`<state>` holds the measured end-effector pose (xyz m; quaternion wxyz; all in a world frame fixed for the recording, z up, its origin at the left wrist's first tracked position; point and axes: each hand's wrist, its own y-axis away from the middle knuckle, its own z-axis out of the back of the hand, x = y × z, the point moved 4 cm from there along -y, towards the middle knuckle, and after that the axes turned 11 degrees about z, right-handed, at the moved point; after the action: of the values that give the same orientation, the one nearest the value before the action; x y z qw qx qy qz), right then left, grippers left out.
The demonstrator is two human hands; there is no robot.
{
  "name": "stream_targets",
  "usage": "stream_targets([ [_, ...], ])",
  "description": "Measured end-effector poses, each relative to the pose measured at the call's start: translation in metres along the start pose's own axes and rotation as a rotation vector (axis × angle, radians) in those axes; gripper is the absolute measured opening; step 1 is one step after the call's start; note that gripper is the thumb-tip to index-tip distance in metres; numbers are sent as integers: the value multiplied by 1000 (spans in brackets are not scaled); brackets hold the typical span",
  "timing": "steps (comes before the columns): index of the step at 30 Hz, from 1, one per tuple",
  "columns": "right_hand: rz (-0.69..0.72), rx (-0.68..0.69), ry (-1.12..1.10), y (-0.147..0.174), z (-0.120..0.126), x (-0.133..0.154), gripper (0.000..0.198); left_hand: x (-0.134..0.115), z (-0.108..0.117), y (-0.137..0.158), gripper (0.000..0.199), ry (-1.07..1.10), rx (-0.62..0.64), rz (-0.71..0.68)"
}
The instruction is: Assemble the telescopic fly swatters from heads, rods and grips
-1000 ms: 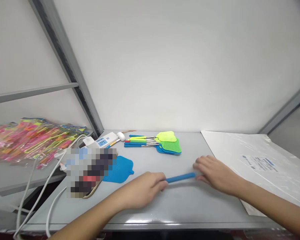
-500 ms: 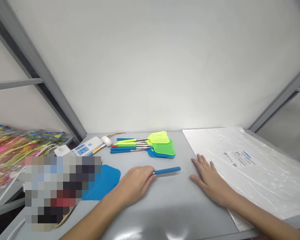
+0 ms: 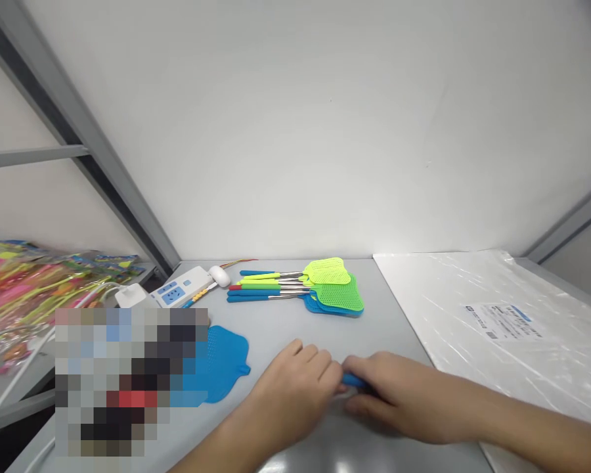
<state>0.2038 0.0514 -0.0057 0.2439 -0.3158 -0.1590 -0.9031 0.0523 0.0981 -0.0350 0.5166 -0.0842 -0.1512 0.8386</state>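
Close together over the grey table, my left hand (image 3: 303,387) and my right hand (image 3: 398,394) are both closed on a blue fly swatter handle (image 3: 353,380). Only a short blue piece of it shows between them; my fingers hide the rest. To the left lies a blue fly swatter head (image 3: 224,364) with a short socket pointing right, and no rod shows in it. Behind my hands is a pile of fly swatters (image 3: 337,295) with yellow, green and blue heads to the right and metal rods and coloured handles to the left.
A white power strip (image 3: 182,286) with a white mouse-like item (image 3: 219,276) stands at the back left. Plastic-wrapped white board (image 3: 473,328) covers the right side. Colourful bagged goods (image 3: 39,282) lie far left. A blurred-out patch hides the front left.
My right hand has come off the white board and moved left onto the handle. My left hand has shifted right and uncovered the blue head's socket. The view has swung slightly.
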Motion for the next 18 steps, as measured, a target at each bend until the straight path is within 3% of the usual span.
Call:
stream_targets([
  [3,-73,365,-361,-12,-2,-5,24,-4,3,1,15,-56,-19,-39],
  [5,-96,443,-458,-17,-3,-9,22,-1,3,1,15,-57,-21,-10],
  [7,-58,314,-252,-20,-3,-14,25,3,2,3,16,-53,-28,46],
  [10,10,44,291,-16,-8,-14,25,3,1,7,17,-60,-49,110],
  [14,144,-35,701,-1,-24,-13,17,-8,2,9,21,-40,-53,130],
  [18,306,-132,973,14,-23,-8,16,-20,8,7,22,15,1,146],
])
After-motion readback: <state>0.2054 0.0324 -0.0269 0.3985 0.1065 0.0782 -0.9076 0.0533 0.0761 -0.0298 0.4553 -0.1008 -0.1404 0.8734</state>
